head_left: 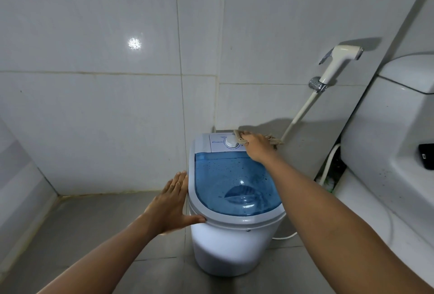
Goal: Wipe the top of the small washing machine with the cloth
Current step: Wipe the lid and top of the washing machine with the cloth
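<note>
Left hand [172, 202], fingers straight, braces the washing machine [234, 242] at its left rim. Right hand [257, 147] grips the cloth [239, 136] on the rear control panel beside the dial [231, 142]. The blue lid [230, 181] shows droplets; most wiping apparently remains.

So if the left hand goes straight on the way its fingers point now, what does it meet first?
Probably nothing soon. The left hand lies flat against the washing machine's grey lid rim, fingers pointing along its side toward the tiled back wall. That wall looks like the first thing in line, though depth is unclear.
</note>
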